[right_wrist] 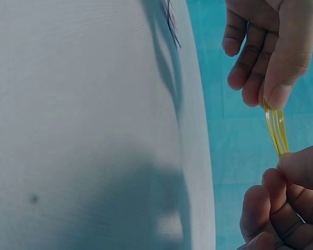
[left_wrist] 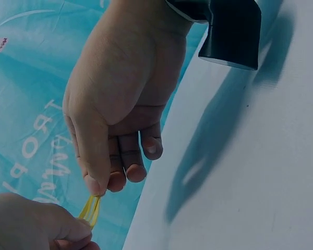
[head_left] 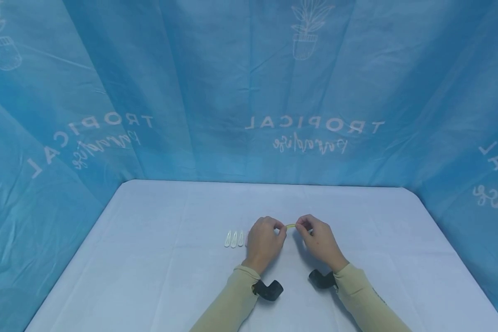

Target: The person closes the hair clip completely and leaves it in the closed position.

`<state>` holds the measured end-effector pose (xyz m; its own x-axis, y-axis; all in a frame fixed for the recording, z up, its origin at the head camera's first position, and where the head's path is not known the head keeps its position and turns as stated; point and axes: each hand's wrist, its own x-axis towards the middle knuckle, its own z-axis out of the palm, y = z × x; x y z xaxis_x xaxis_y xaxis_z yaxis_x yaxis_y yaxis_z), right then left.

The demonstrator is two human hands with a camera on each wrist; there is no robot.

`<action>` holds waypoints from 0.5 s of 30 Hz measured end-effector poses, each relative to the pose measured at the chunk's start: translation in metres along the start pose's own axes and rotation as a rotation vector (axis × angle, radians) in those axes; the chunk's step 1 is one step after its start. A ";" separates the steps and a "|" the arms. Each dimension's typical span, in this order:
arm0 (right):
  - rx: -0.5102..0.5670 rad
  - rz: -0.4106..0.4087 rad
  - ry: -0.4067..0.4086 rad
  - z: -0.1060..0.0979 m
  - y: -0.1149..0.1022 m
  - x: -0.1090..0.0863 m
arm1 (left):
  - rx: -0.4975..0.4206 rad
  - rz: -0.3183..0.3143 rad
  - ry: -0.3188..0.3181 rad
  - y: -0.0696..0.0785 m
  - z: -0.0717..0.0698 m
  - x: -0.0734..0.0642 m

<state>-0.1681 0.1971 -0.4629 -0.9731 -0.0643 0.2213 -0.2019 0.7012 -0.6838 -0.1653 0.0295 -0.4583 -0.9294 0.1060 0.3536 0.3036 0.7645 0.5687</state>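
Note:
A yellow snap hair clip is stretched between both hands, raised off the table. My left hand pinches one end between thumb and forefinger. The other end is pinched by my right hand, its remaining fingers loosely bent. Seen close in the right wrist view, the clip has a slim frame with a tongue down the middle, both tips covered by fingertips. Just left of my left hand, pale hair clips lie side by side in a row, and a pinkish one is partly hidden behind that hand.
A white cloth covers the table. Blue printed curtains stand behind it and at both sides. Black wrist cameras stick out inward from the light green sleeves.

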 end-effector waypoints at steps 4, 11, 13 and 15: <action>0.019 0.001 0.012 -0.001 -0.001 -0.001 | -0.007 0.017 -0.013 0.000 -0.001 0.000; 0.073 0.000 0.033 -0.002 0.000 -0.001 | -0.001 0.058 -0.031 0.001 -0.001 -0.001; 0.078 0.010 0.033 -0.002 0.000 0.000 | -0.001 0.058 -0.044 0.001 -0.002 -0.001; 0.087 0.008 0.037 -0.002 0.000 0.000 | 0.005 0.060 -0.056 0.002 -0.004 -0.001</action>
<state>-0.1681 0.1985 -0.4617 -0.9702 -0.0312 0.2403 -0.2046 0.6369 -0.7433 -0.1628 0.0287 -0.4546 -0.9198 0.1876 0.3447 0.3587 0.7584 0.5442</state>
